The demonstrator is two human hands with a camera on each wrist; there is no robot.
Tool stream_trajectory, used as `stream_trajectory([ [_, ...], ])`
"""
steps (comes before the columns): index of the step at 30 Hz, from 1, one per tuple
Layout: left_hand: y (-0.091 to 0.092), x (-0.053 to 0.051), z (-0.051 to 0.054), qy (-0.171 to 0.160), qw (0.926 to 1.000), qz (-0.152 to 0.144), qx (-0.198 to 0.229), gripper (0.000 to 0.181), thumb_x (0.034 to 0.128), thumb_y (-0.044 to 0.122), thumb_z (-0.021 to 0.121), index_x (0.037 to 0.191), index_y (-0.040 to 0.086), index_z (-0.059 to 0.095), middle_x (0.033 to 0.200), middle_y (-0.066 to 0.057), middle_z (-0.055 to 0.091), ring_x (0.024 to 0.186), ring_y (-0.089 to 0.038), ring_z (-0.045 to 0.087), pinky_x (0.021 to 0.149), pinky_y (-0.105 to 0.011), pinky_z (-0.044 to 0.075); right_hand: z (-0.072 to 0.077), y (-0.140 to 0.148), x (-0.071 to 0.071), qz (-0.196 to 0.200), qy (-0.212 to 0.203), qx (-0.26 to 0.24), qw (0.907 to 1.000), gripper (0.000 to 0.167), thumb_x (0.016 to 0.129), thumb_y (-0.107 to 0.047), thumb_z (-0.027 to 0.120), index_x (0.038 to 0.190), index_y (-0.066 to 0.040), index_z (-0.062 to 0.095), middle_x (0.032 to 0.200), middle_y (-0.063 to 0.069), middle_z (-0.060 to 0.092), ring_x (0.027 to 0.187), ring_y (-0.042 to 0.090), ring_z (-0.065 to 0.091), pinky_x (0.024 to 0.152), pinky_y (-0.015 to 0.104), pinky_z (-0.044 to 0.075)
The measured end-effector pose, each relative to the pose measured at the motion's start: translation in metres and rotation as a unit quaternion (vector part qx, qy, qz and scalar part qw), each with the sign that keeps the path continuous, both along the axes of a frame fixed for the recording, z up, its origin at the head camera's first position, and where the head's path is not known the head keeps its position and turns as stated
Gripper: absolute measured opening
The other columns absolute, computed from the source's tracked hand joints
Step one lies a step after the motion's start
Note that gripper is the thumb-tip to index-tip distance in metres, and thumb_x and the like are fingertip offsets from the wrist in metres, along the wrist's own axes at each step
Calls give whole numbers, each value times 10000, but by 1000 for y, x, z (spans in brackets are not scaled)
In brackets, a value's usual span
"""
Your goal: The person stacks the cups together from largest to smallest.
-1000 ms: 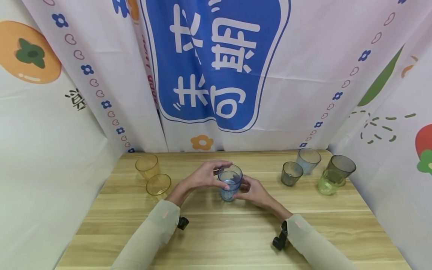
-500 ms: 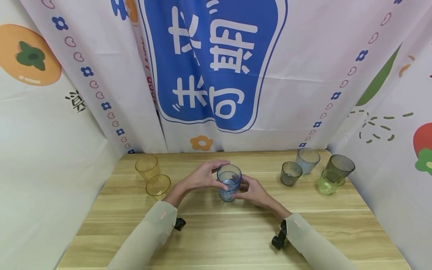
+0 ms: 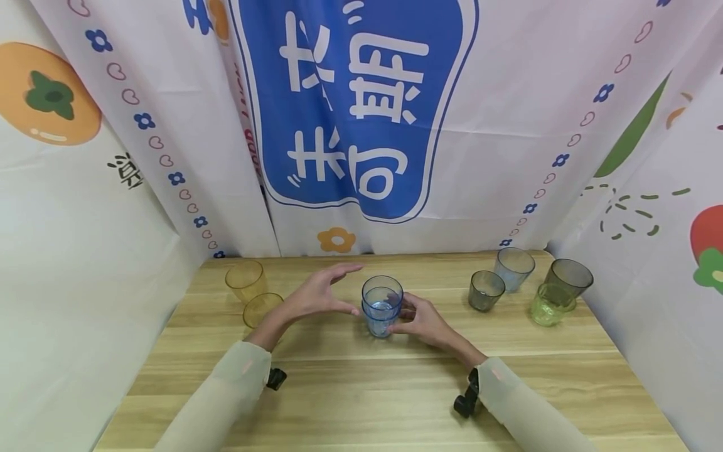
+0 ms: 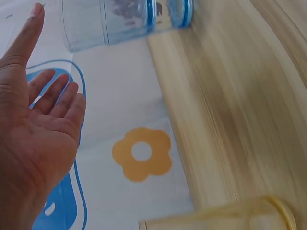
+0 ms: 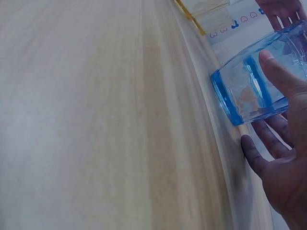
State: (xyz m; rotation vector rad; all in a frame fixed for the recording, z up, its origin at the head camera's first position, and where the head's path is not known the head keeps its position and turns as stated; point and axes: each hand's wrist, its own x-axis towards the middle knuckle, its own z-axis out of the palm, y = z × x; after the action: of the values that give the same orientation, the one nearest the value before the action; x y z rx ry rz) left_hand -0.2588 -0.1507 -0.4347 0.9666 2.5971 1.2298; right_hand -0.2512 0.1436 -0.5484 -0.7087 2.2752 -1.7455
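Note:
Two clear blue cups, one nested in the other, stand upright in the middle of the wooden table. The upper cup (image 3: 382, 287) rises above the lower cup (image 3: 379, 327). My right hand (image 3: 425, 323) grips the lower cup from the right side, thumb in front and fingers behind. In the right wrist view the thumb lies along the blue glass (image 5: 254, 84). To the left of the stack, my left hand (image 3: 317, 295) is spread, thumb and fingers apart, touching nothing. The left wrist view shows its bare palm (image 4: 43, 129) with the stack beyond.
Two yellow cups, a rear one (image 3: 246, 281) and a front one (image 3: 262, 310), stand at left; my left wrist partly covers the front one. At right are a small grey cup (image 3: 486, 292), a pale blue cup (image 3: 514, 270), a dark cup (image 3: 570, 277) and a green cup (image 3: 550, 307).
My left hand has let go of the upper blue cup and drawn back to the left. The right hand keeps its hold, and the stack stays in place.

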Motion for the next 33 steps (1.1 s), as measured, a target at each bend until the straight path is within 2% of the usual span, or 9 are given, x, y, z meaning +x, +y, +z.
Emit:
stream_trajectory([
  [6,-24,7,1,92,9994,324,7,981,728,302,1000,1562,105,521,1609,-128,501,1495,-373,452,1248,-562,360,-1,0,0,36,-83,-2,10000,764,835,-141,921,1481,15,544,1418,225,643,1246,399,671,1074,480,571],
  [13,-46,11,2,278,9976,609,148,967,728,250,1001,1556,92,527,1596,-143,512,1488,-393,454,1245,-582,356,0,3,0,-31,-137,-14,9999,786,824,-136,927,1491,10,537,1416,218,648,1249,402,669,1086,493,560],
  [16,-55,12,3,224,9969,735,192,976,729,264,1000,1565,116,519,1607,-122,504,1498,-389,441,1248,-592,347,0,3,1,-32,-127,11,9999,781,829,-138,924,1492,7,538,1409,216,653,1243,400,673,1084,490,563],
  [21,-72,14,5,84,9965,786,270,998,735,308,993,1587,157,496,1634,-94,473,1525,-382,399,1258,-614,317,0,1,1,-6,-122,29,9999,763,826,-140,926,1477,3,553,1390,207,664,1226,387,682,1074,486,572],
  [25,-84,16,5,47,9966,771,303,982,757,259,983,1595,142,483,1643,-113,457,1529,-403,381,1258,-650,294,1,1,1,8,-124,19,9999,757,827,-140,925,1474,2,557,1383,204,668,1221,380,683,1074,485,572],
  [29,-94,17,1,103,9970,733,205,966,790,246,963,1605,114,461,1652,-143,436,1527,-428,371,1253,-671,283,0,1,0,11,-96,-1,10000,751,832,-128,920,1475,7,555,1385,211,665,1225,385,681,1077,481,571],
  [33,-104,17,-5,130,9965,816,94,962,797,258,958,1605,106,458,1654,-168,426,1526,-452,362,1245,-683,289,1,1,0,54,-63,-11,10000,757,840,-114,911,1489,11,541,1402,216,654,1236,388,678,1080,461,570],
])
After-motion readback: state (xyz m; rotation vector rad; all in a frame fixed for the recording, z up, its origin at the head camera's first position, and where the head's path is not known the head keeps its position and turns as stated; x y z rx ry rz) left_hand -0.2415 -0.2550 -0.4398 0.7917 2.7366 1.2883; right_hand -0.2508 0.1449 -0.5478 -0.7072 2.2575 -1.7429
